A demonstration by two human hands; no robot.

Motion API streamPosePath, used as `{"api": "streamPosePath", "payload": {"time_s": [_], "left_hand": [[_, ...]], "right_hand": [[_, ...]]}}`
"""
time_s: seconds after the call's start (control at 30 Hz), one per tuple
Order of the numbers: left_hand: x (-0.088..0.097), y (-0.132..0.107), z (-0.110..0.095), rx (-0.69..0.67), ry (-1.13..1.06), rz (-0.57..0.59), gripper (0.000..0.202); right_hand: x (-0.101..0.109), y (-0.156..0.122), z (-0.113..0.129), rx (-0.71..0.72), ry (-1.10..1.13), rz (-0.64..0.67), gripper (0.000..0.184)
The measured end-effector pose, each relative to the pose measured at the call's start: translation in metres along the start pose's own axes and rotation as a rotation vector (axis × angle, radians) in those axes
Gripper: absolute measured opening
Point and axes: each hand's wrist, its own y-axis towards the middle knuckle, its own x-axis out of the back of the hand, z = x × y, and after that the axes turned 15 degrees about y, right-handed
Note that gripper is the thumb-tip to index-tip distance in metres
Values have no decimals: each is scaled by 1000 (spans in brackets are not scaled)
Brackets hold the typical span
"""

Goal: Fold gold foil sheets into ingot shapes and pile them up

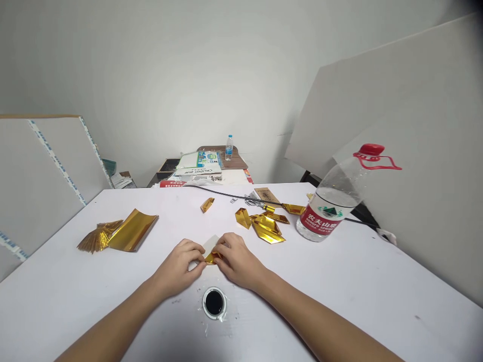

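My left hand (180,269) and my right hand (237,260) meet on the white table (75,291), fingers pinched together on a small sheet of gold foil paper (211,251) whose white back shows. The paper lies flat between both hands, partly folded. Just beyond my right hand lie several folded gold paper pieces (267,225). One single folded gold piece (207,204) sits farther back. A stack of flat gold foil sheets (118,233) rests to the left of my left hand.
A large clear water bottle (332,206) with a red cap stands at the right. A round cable hole (214,302) is in the table near me. A black cable (226,193) crosses the far edge. Grey boards lean at both sides.
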Motion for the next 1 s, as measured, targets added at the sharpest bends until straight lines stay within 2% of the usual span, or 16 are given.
{"api": "streamPosePath", "payload": {"time_s": [0.2,0.43,0.6,0.83,1.0], "left_hand": [[1,0,-3,105,-33,34,17],[-5,-1,-2,253,-47,39,21],[-10,1,1,277,-25,10,25],[-3,5,-4,401,9,64,28],[-4,5,3,381,3,49,29]], "right_hand": [[0,1,-1,16,-55,121,23],[6,2,5,44,-77,128,26],[8,1,4,101,-77,126,30],[15,1,6,212,-151,182,34],[18,1,6,221,-175,207,36]]}}
